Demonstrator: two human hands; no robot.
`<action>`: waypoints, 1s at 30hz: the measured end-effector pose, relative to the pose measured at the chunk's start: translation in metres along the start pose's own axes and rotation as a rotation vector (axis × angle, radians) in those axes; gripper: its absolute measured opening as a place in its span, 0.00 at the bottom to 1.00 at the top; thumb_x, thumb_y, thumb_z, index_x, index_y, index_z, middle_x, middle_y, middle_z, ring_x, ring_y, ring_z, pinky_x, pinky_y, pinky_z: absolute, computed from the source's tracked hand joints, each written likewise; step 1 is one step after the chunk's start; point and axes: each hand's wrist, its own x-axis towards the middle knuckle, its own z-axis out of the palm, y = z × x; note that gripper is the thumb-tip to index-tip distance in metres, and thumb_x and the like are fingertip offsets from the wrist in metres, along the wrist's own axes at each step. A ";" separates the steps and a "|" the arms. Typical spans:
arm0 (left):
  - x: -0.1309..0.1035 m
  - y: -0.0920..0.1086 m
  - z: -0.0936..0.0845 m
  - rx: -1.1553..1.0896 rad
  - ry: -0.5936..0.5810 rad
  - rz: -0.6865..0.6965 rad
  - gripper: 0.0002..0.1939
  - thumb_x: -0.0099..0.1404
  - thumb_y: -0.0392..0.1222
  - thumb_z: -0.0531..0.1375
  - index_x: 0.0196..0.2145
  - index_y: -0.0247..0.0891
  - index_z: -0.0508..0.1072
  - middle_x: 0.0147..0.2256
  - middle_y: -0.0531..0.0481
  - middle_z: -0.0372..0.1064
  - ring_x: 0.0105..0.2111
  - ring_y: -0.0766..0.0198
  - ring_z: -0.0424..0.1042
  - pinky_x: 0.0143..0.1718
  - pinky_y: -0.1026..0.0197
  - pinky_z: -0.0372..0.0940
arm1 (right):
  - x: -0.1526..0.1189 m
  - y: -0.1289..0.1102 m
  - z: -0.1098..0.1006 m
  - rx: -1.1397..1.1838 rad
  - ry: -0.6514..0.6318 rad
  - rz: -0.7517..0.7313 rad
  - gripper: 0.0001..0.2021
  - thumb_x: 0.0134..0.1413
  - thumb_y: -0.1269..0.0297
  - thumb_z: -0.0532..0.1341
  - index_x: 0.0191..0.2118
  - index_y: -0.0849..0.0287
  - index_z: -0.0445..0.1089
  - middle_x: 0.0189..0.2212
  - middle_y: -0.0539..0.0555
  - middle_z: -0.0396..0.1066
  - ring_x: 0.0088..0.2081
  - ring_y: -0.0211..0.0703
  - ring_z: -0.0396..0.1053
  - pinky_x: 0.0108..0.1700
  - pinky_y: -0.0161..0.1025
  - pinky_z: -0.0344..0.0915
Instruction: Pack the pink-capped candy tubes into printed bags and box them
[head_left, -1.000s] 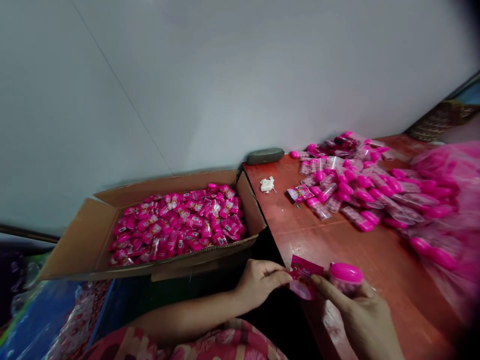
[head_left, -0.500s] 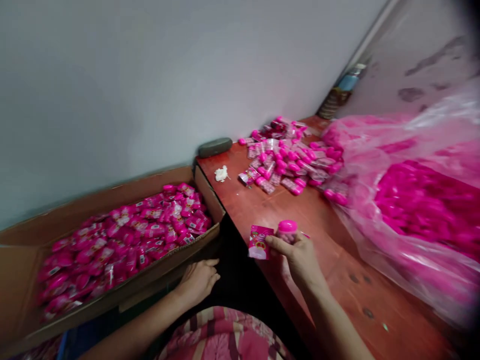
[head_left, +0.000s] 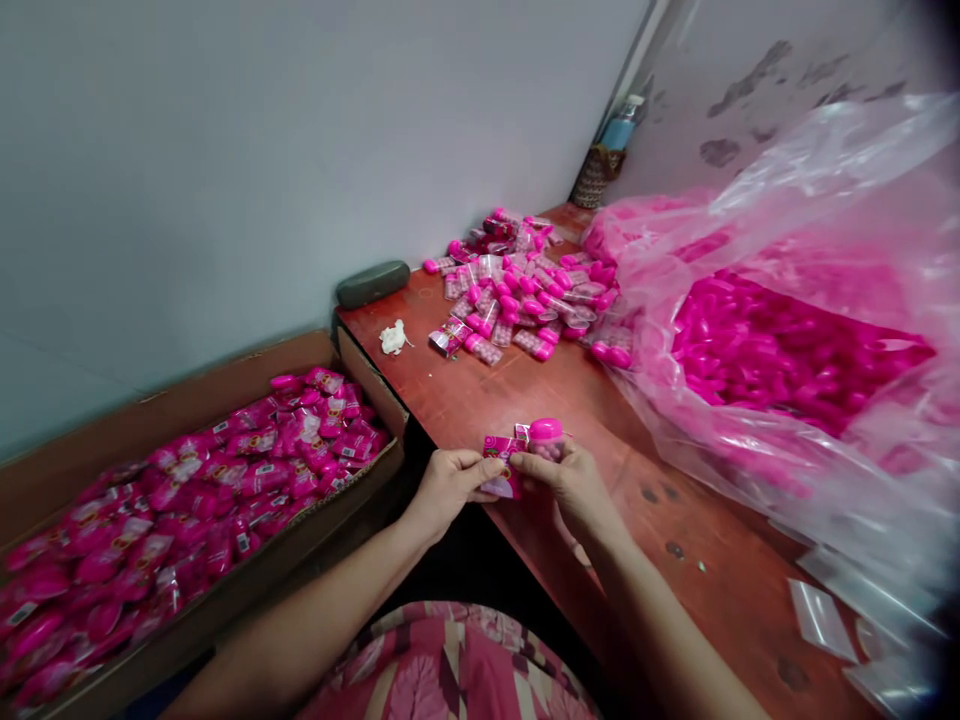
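Between my hands is a pink printed label sleeve (head_left: 507,484). My left hand (head_left: 441,488) pinches its left side between thumb and fingers. My right hand (head_left: 579,492) has its thumb on the sleeve's right side and also holds a small clear candy bottle (head_left: 546,436) with a bright pink cap, upright in its fingers. Pink round pieces show through the bottle's wall. Both hands are over the near left edge of the red table (head_left: 637,545). The bottle's lower part is hidden behind my right hand.
A cardboard box (head_left: 375,385) of pink wrapped bottles stands at the left. On the table lie a heap of pink-capped bottles (head_left: 517,290), a dark case (head_left: 373,284) and crumpled white tissue (head_left: 394,338). A large plastic bag (head_left: 757,440) of pink pieces fills the right side.
My left hand has come up from beside the box and taken hold of the label sleeve. My right hand still holds the sleeve and bottle. The view has swung to the right.
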 end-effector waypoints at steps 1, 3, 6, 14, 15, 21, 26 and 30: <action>0.001 0.000 0.001 -0.001 0.021 -0.005 0.14 0.50 0.47 0.63 0.23 0.29 0.73 0.22 0.46 0.70 0.24 0.65 0.70 0.30 0.61 0.67 | 0.000 0.001 -0.003 0.007 0.010 -0.011 0.14 0.32 0.64 0.69 0.23 0.61 0.64 0.17 0.44 0.63 0.19 0.32 0.61 0.21 0.30 0.58; 0.004 0.002 0.003 -0.028 0.069 -0.018 0.14 0.49 0.46 0.64 0.23 0.29 0.74 0.22 0.46 0.70 0.23 0.66 0.70 0.28 0.63 0.67 | -0.003 0.003 -0.008 0.016 0.028 -0.046 0.12 0.36 0.63 0.68 0.26 0.60 0.65 0.18 0.45 0.65 0.19 0.33 0.61 0.22 0.30 0.59; 0.008 0.003 0.006 -0.104 0.132 -0.040 0.14 0.46 0.46 0.66 0.22 0.29 0.73 0.21 0.47 0.70 0.22 0.67 0.69 0.26 0.63 0.67 | -0.013 0.009 -0.016 0.037 0.027 -0.093 0.10 0.43 0.61 0.64 0.30 0.60 0.66 0.20 0.48 0.67 0.20 0.34 0.62 0.21 0.31 0.59; 0.011 0.004 0.019 -0.258 0.196 -0.053 0.16 0.42 0.45 0.68 0.20 0.30 0.70 0.19 0.51 0.67 0.19 0.70 0.66 0.22 0.66 0.65 | -0.042 0.025 -0.020 0.114 -0.011 -0.060 0.09 0.49 0.59 0.61 0.35 0.58 0.67 0.28 0.51 0.68 0.25 0.35 0.65 0.25 0.32 0.63; 0.011 0.004 0.022 -0.276 0.208 -0.054 0.16 0.41 0.45 0.68 0.19 0.30 0.69 0.19 0.52 0.66 0.18 0.70 0.65 0.21 0.66 0.65 | -0.044 0.026 -0.018 0.117 -0.016 -0.053 0.09 0.49 0.59 0.60 0.35 0.58 0.66 0.27 0.51 0.67 0.25 0.35 0.65 0.25 0.32 0.63; 0.014 0.002 0.027 -0.433 0.222 -0.059 0.14 0.45 0.43 0.67 0.25 0.31 0.69 0.22 0.52 0.67 0.20 0.70 0.66 0.22 0.66 0.66 | -0.060 0.030 -0.006 0.047 -0.005 -0.046 0.12 0.50 0.57 0.59 0.38 0.57 0.64 0.29 0.51 0.67 0.27 0.38 0.67 0.27 0.34 0.67; 0.018 -0.002 0.029 -0.533 0.246 -0.090 0.15 0.46 0.43 0.67 0.27 0.32 0.69 0.24 0.50 0.68 0.22 0.68 0.68 0.24 0.65 0.67 | -0.068 0.037 0.003 -0.200 0.039 -0.047 0.13 0.51 0.54 0.57 0.38 0.57 0.61 0.25 0.50 0.68 0.22 0.38 0.68 0.25 0.35 0.69; 0.016 0.000 0.036 -0.572 0.201 -0.081 0.16 0.45 0.43 0.67 0.27 0.32 0.67 0.24 0.51 0.68 0.21 0.69 0.68 0.24 0.66 0.65 | -0.063 0.041 0.008 -0.229 0.035 -0.055 0.14 0.52 0.52 0.55 0.38 0.57 0.58 0.23 0.49 0.67 0.18 0.37 0.67 0.20 0.34 0.68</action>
